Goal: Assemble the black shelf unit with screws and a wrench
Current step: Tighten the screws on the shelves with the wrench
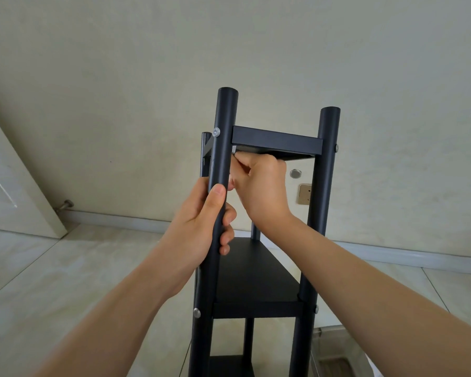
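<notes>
The black shelf unit [259, 273] stands upright in front of me, with round posts and flat boards. My left hand [201, 227] grips the near left post [223, 126] below the top board [276, 141]. My right hand [261, 186] reaches under that board's left corner, its fingers curled around a small silvery piece that is mostly hidden; I cannot tell if it is the wrench. A silver screw head [216, 131] sits in the near left post at the top board's level. Other screw heads [196, 312] show at the middle board.
A pale wall is close behind the shelf, with a wall socket [305, 194] and a round metal fitting [295, 173]. A door [14, 186] with a doorstop [64, 205] stands at the left. The floor is light tile. A transparent bag [335, 352] lies at the lower right.
</notes>
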